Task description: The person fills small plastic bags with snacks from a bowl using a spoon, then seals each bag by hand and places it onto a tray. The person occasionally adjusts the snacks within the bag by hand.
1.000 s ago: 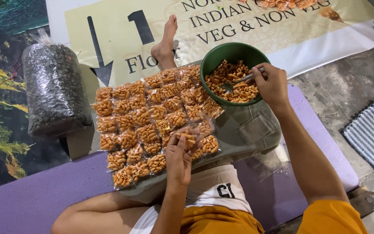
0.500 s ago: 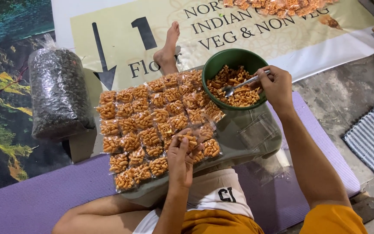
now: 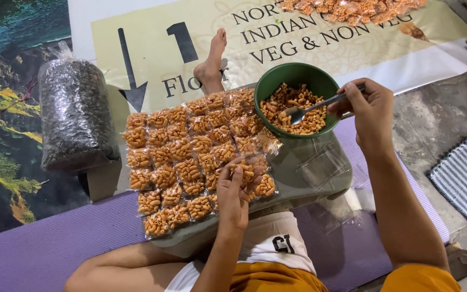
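My right hand [image 3: 367, 109] grips a metal spoon [image 3: 309, 108] whose bowl rests in the orange snack pieces inside a green bowl [image 3: 277, 81]. My left hand [image 3: 236, 189] pinches a small clear packet of the orange snack [image 3: 247, 171] at the near right of a sheet of several filled packets [image 3: 185, 162]. The packets lie in rows on a grey tray [image 3: 320, 173] across my lap. Empty clear packets [image 3: 322, 162] sit on the tray just under the bowl.
A large clear bag of dark pieces [image 3: 74, 116] lies at the left on printed banners [image 3: 147, 48]. My bare foot [image 3: 212, 62] stretches beyond the tray. A purple mat [image 3: 44, 249] is under me, a striped rug [image 3: 463, 173] at the right, more orange packets [image 3: 352, 8] at the top.
My right hand has lifted slightly and tilted the spoon within the green bowl. My left hand stays on the packet at the tray's near edge.
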